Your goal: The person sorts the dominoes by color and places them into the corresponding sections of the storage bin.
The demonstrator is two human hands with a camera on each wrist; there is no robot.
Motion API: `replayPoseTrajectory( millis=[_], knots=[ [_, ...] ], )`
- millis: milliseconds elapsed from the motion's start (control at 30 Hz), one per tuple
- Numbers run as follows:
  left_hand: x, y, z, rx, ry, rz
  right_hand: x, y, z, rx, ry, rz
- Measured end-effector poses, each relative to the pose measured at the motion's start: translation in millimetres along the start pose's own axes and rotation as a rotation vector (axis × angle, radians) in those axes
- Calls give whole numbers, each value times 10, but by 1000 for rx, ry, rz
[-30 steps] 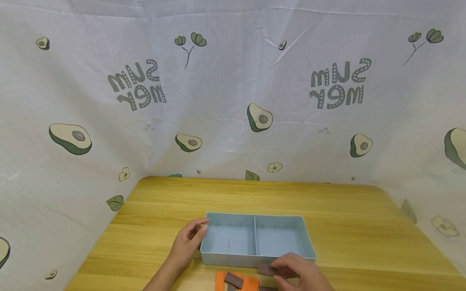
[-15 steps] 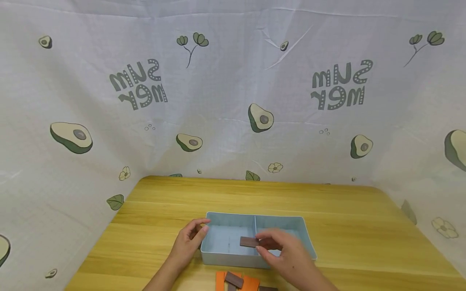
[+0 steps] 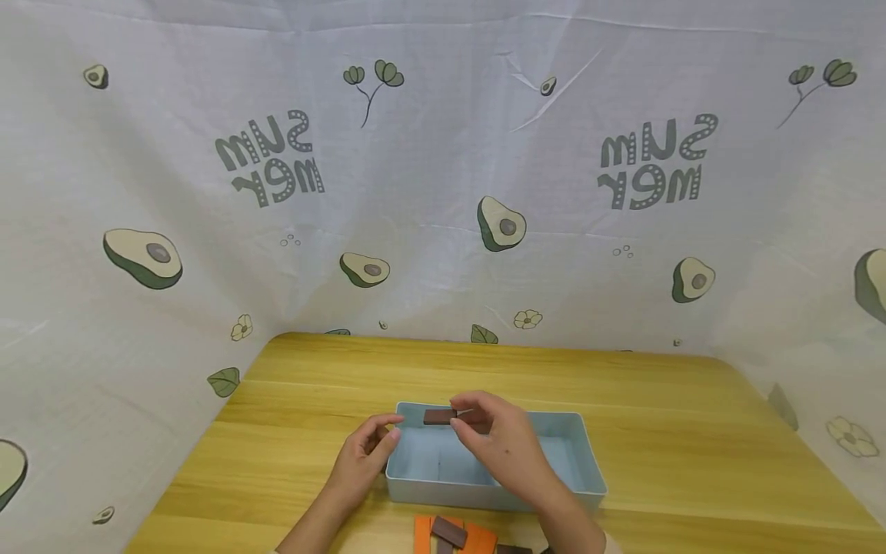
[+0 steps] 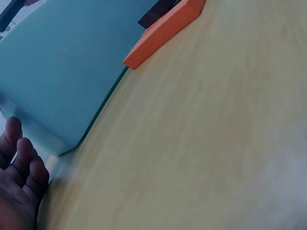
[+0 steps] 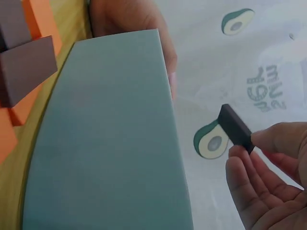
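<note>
My right hand [image 3: 501,438] pinches a small flat dark brown block [image 3: 439,417] between thumb and fingertips. In the head view the block overlaps the far wall of a light blue divided box [image 3: 450,492]; in the right wrist view the same block [image 5: 235,125] shows raised past the box's rim. At the box's left end, my left hand [image 3: 361,460] rests with loosely bent fingers, fingertips right at the rim. The left wrist view has those fingers [image 4: 24,160] beside the box corner. My right hand covers much of the divider.
In front of the box lie several orange blocks [image 3: 422,532] and brown blocks [image 3: 450,532], some stacked on others. They sit on a wooden table [image 3: 332,377]. A white cloth [image 3: 429,154] with printed avocados hangs behind and along the sides.
My right hand has picked the brown block up from in front of the box and carried it over the box, leftward and toward the far wall. The left hand has stayed put.
</note>
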State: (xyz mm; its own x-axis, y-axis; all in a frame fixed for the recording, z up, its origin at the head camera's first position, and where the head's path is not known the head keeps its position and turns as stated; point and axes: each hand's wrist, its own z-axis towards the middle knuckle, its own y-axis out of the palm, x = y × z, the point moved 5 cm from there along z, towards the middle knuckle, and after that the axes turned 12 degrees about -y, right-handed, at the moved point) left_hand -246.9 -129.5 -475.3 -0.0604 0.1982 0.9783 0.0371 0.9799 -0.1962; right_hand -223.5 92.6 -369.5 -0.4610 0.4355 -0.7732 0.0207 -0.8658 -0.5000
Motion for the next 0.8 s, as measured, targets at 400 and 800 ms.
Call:
replayPoseTrajectory(
  millis=[400,800],
  knots=[
    [-1,7,0,-10,-10,-8,88,375,223,-130,-12,-147],
    [5,9,-3,-37,-34,-18,259,641,264,-214,-72,-393]
  ],
)
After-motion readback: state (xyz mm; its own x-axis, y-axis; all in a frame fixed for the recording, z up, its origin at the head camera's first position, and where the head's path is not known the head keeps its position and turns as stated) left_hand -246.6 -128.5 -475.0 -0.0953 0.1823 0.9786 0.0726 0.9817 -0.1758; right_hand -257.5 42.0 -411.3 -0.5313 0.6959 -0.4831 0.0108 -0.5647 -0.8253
